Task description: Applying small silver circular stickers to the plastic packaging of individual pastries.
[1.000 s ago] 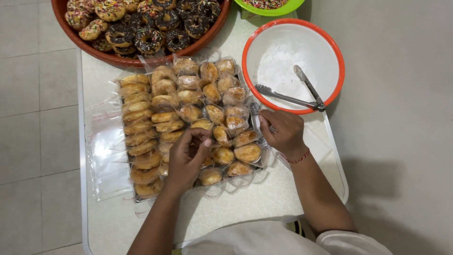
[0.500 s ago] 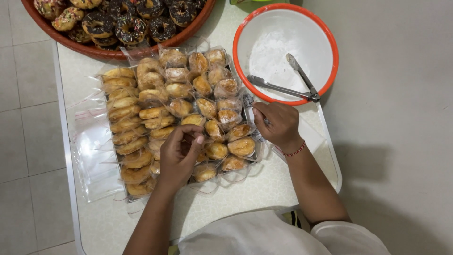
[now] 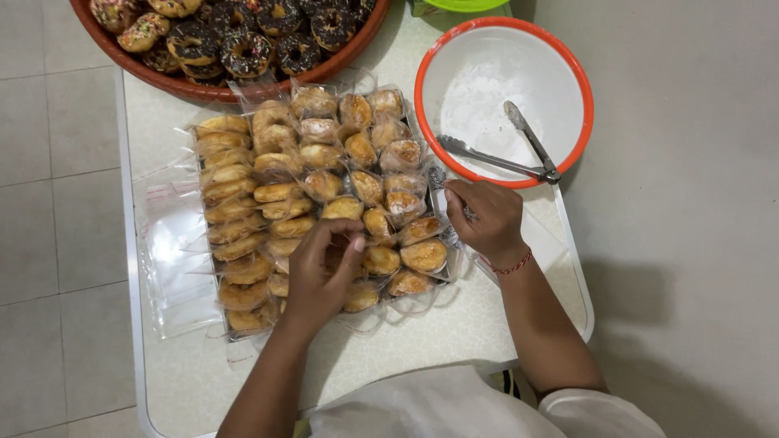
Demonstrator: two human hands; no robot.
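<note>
Several golden doughnuts in clear plastic bags lie packed in rows on a foil tray on a small white table. My left hand rests on the bagged doughnuts near the tray's front, fingers curled around one bag. At the tray's right edge my right hand pinches the foil rim or a bag corner; which one is not visible. A red thread bracelet circles my right wrist.
A white bowl with an orange rim holds powdered sugar and metal tongs at the back right. A brown basket of chocolate and sprinkled doughnuts sits at the back left. Empty clear bags lie left of the tray. Tiled floor surrounds the table.
The camera view has shifted down and closer. My left hand has slid slightly toward the front of the tray; my right hand stays at the right edge.
</note>
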